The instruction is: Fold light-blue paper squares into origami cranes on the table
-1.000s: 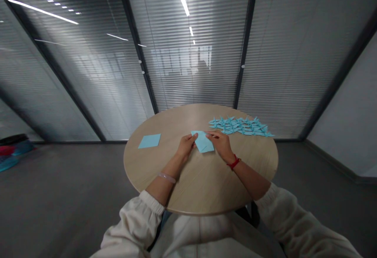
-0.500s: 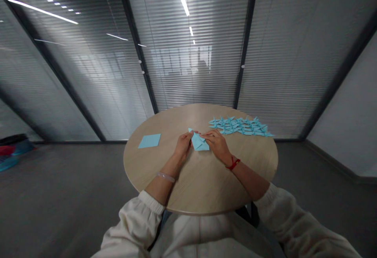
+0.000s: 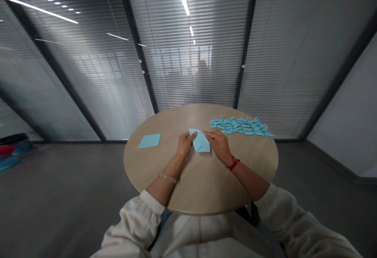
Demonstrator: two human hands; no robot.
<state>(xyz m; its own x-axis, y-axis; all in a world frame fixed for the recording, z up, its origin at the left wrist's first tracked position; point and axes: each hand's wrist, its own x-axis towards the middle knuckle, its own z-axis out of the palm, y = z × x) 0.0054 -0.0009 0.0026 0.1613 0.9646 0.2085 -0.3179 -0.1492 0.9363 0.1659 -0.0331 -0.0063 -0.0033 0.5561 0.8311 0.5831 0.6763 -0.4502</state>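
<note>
Over the round worktop (image 3: 203,189), the folded blue paper (image 3: 201,143) is near the middle, slightly toward twelve o'clock. The left hand (image 3: 183,145) has its grip closed on the paper's ten o'clock side, thumb on top. The right hand (image 3: 219,143) pinches its two o'clock edge. A flat blue sheet (image 3: 149,140) lies toward ten o'clock; many folded blue figures (image 3: 240,126) crowd together toward two o'clock.

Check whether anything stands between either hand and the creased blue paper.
Nothing visible does: the left hand holds the creased blue paper and the right hand touches its edge. The flat blue sheet lies off left, the folded blue pieces beyond the right hand.
</note>
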